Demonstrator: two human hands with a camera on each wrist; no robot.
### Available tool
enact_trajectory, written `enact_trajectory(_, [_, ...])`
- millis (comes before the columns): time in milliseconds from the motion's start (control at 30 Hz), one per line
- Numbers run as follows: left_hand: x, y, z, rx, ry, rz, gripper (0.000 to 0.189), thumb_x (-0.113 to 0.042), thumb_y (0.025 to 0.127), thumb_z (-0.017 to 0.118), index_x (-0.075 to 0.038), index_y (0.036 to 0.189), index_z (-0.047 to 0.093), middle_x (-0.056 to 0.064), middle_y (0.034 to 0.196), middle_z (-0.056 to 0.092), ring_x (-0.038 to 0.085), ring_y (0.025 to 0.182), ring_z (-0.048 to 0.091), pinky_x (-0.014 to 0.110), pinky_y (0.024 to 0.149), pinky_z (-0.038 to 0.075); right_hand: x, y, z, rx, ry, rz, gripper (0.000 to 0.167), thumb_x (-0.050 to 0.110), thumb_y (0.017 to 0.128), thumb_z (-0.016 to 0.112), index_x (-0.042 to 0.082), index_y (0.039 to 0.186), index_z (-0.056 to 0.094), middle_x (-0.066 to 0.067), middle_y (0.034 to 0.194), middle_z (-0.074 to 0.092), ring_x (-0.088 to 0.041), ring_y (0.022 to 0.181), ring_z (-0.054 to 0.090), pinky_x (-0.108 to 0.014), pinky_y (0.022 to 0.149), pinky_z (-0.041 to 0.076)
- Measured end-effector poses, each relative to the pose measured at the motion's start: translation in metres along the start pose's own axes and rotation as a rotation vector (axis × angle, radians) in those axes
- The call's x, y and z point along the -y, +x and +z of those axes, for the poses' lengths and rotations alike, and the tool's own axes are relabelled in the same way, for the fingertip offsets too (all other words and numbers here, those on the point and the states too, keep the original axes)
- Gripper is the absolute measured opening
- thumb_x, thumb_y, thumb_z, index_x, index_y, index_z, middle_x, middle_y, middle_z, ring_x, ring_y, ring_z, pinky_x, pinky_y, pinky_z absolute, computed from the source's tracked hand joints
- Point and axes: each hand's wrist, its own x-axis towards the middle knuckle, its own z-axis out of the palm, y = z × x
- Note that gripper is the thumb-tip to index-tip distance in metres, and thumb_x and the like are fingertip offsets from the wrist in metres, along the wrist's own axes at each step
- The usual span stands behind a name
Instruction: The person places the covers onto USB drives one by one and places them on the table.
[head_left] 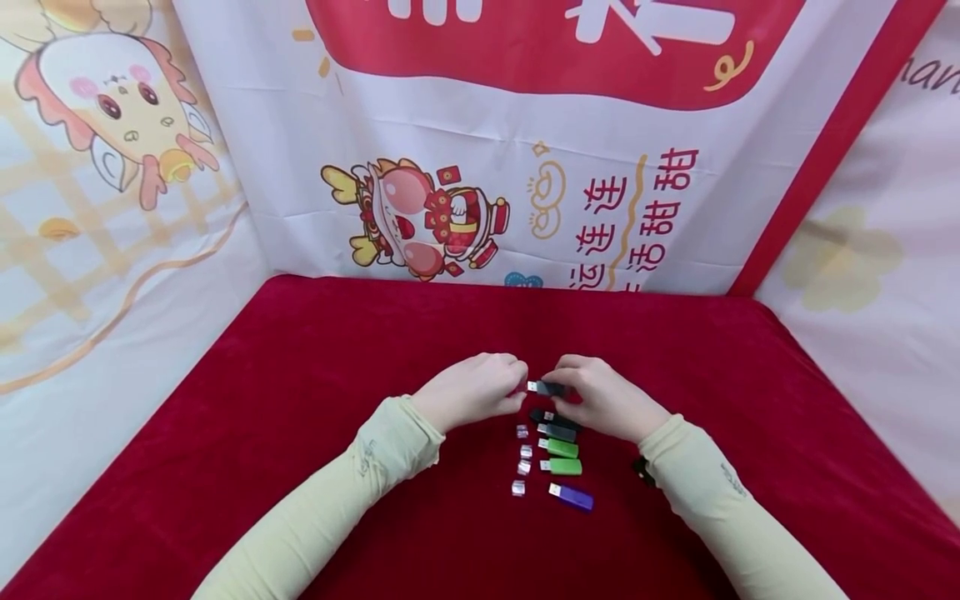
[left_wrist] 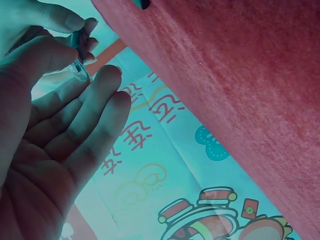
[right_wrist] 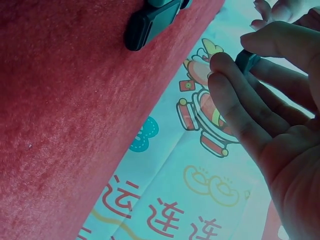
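Observation:
My right hand point(head_left: 600, 396) pinches a black USB flash drive point(head_left: 553, 388) between thumb and fingers, its metal plug pointing left. In the right wrist view the drive's dark end point(right_wrist: 247, 61) shows between the fingertips. My left hand point(head_left: 483, 387) pinches a small clear cap point(left_wrist: 78, 71) between thumb and fingers, close to the plug end. Both hands are raised over the red cloth, facing each other. Below them lie a black drive point(head_left: 564, 422), a dark grey drive point(head_left: 558, 432), two green drives point(head_left: 566, 467) and a purple drive point(head_left: 576, 498), plugs leftward.
Several clear caps point(head_left: 518, 488) lie in a loose column left of the drives. A small black object point(head_left: 642, 471) is partly hidden by the right sleeve. Red cloth point(head_left: 360, 333) covers the table, and printed white curtains point(head_left: 285, 167) stand behind and at both sides.

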Motion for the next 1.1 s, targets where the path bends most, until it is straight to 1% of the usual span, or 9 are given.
enact_trajectory(200, [-0.0031, 0.0003, -0.0010, 0.005, 0.031, -0.011, 0.013, -0.020, 0.092, 0.069, -0.010, 0.089, 0.061, 0.000, 0.079, 0.058, 0.012, 0.073, 0.058, 0.019, 0.067, 0.049, -0.0003, -0.0009, 0.0011, -0.006, 0.003, -0.002, 0.031, 0.005, 0.073, 0.086, 0.002, 0.102, 0.075, -0.004, 0.094, 0.065, -0.013, 0.080, 0.062, -0.024, 0.073, 0.054])
enact_trajectory(467, [-0.0044, 0.0002, -0.0005, 0.019, 0.028, -0.024, 0.015, -0.021, 0.091, 0.070, -0.009, 0.091, 0.062, 0.001, 0.080, 0.058, 0.012, 0.072, 0.058, 0.019, 0.067, 0.049, -0.0017, -0.0008, 0.0029, -0.006, 0.004, -0.010, 0.029, 0.004, 0.075, 0.085, 0.002, 0.102, 0.074, -0.004, 0.094, 0.065, -0.013, 0.081, 0.062, -0.025, 0.073, 0.054])
enact_trajectory(767, [-0.0042, -0.0007, 0.0006, 0.023, 0.044, -0.012, 0.015, -0.022, 0.092, 0.070, -0.008, 0.092, 0.063, 0.002, 0.080, 0.059, 0.012, 0.072, 0.058, 0.019, 0.067, 0.049, 0.0015, 0.0004, 0.0032, -0.001, 0.021, -0.025, 0.028, 0.005, 0.075, 0.085, 0.002, 0.101, 0.074, -0.005, 0.094, 0.065, -0.014, 0.079, 0.061, -0.024, 0.071, 0.054])
enact_trajectory(1100, [-0.0036, -0.0004, 0.0021, 0.031, 0.092, 0.013, 0.013, -0.021, 0.093, 0.068, -0.008, 0.093, 0.064, 0.001, 0.081, 0.059, 0.011, 0.072, 0.058, 0.018, 0.068, 0.050, 0.0051, 0.0004, 0.0010, 0.013, -0.002, -0.004, 0.028, 0.006, 0.073, 0.086, 0.005, 0.099, 0.076, -0.002, 0.090, 0.063, -0.011, 0.076, 0.059, -0.021, 0.070, 0.053])
